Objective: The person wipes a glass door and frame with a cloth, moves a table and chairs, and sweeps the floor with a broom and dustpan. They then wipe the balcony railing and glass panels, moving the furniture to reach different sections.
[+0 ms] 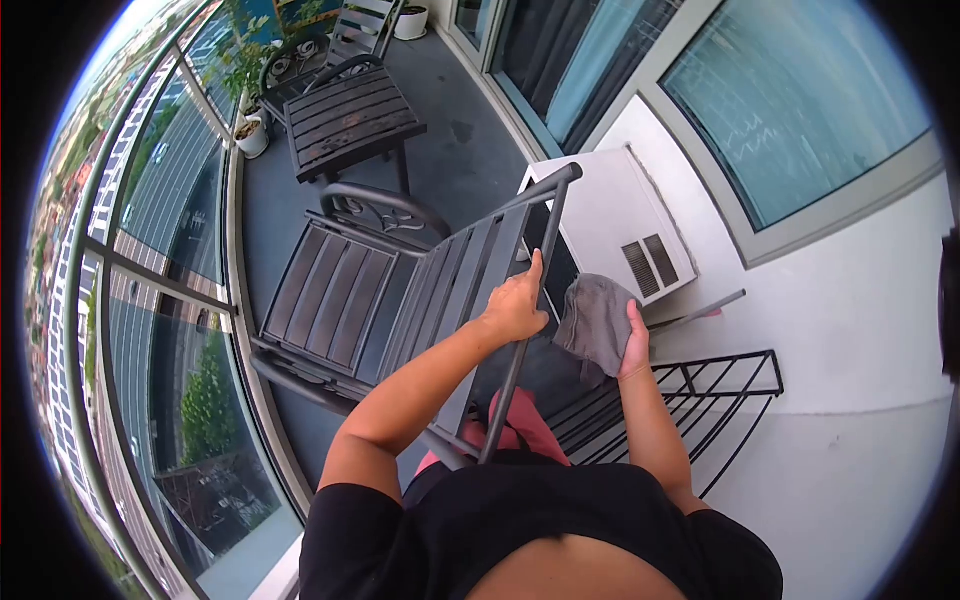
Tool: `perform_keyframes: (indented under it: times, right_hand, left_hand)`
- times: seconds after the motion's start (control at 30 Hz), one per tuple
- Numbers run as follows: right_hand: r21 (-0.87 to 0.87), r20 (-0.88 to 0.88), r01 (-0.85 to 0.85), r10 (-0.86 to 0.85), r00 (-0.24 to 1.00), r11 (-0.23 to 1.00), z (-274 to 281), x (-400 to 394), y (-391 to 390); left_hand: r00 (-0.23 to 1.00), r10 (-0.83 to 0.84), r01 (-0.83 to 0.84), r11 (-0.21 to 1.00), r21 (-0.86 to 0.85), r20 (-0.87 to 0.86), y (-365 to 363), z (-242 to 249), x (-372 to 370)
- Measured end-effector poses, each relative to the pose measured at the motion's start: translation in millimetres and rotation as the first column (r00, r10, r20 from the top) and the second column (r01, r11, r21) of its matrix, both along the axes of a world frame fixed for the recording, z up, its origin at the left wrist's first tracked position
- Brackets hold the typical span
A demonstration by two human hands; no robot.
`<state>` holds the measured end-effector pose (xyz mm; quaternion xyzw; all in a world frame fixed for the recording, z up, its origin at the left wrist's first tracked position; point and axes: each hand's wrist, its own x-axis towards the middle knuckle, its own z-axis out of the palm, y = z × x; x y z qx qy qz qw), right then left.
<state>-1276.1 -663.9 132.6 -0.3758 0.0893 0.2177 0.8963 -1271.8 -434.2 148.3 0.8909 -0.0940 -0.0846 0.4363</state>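
My left hand rests on the side rail of a dark slatted metal chair's backrest. Its index finger points along the rail while the other fingers curl at the frame, partly hidden. The chair's slatted seat lies beyond the backrest, towards the railing. In my right hand is a bunched grey cloth, gripped along its right edge with the thumb on top. The cloth is held up to the right of the chair, apart from it.
A slatted table and a second chair stand farther along the balcony. To my right are a white air conditioner and a black metal rack. A glass railing runs along the left, with a potted plant beside it.
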Motion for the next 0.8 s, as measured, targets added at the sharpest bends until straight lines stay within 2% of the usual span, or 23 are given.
perform_keyframes:
  times: [0.03,0.07,0.1,0.13,0.23,0.27,0.33,0.4,0.43,0.47,0.53,0.6,0.63,0.7,0.73,0.8]
  right_hand:
    - [-0.029,-0.007,-0.042,0.042,0.999,0.999,-3,26,2]
    - [-0.069,-0.001,0.008,-0.008,1.0,0.998,-11,57,5]
    - [-0.106,0.022,0.055,-0.053,0.998,0.993,-18,90,9]
    - [-0.125,0.023,0.004,-0.001,1.0,0.992,-24,120,14]
    - [0.057,0.068,0.014,-0.018,0.998,0.998,-40,215,44]
    - [0.081,0.075,-0.016,0.01,0.997,0.997,-40,238,56]
    - [0.082,0.02,-0.014,0.012,1.0,0.997,-41,287,72]
    - [0.124,0.041,-0.076,0.071,0.997,0.989,-43,333,84]
    - [0.103,0.021,-0.093,0.091,0.996,0.99,-48,358,78]
    - [0.079,0.007,-0.112,0.112,0.994,0.991,-48,386,80]
    - [0.114,-0.009,-0.169,0.171,0.985,0.979,-64,442,72]
    - [0.114,-0.041,-0.226,0.232,0.972,0.967,-72,493,64]
    - [0.093,-0.073,-0.22,0.227,0.971,0.971,-75,515,61]
    - [0.06,-0.087,-0.213,0.218,0.972,0.975,-77,552,71]
    - [0.035,-0.09,-0.228,0.231,0.969,0.973,-73,568,79]
    - [0.034,-0.041,-0.287,0.288,0.957,0.957,-66,597,103]
  left_hand:
    - [0.999,-0.012,0.012,1.0,0.007,-0.05,8,14,-1]
    - [0.998,0.028,-0.029,0.999,-0.022,-0.06,15,20,-3]
    - [0.999,0.016,-0.016,1.0,-0.022,-0.034,23,25,0]
    - [1.0,0.01,-0.01,1.0,-0.013,-0.01,32,30,1]
    - [0.996,0.076,-0.076,0.997,0.008,-0.036,56,53,6]
    - [0.994,0.073,-0.073,0.997,0.001,-0.078,59,57,6]
    - [0.986,0.164,-0.164,0.986,-0.011,-0.037,68,65,8]
    - [0.941,0.243,-0.237,0.97,0.056,-0.236,72,104,16]
    - [0.911,0.329,-0.313,0.944,0.102,-0.25,62,110,20]
    - [0.875,0.411,-0.386,0.911,0.145,-0.254,61,115,25]
    - [0.692,0.624,-0.585,0.779,0.226,-0.362,55,124,29]
    - [0.67,0.735,-0.672,0.659,0.337,-0.103,49,117,22]
    - [0.647,0.755,-0.689,0.638,0.343,-0.104,44,119,23]
    - [0.539,0.842,-0.748,0.492,0.445,-0.025,42,125,26]
    - [0.515,0.857,-0.761,0.464,0.453,-0.011,38,126,26]
    - [0.232,0.972,-0.85,0.225,0.477,-0.045,31,124,30]
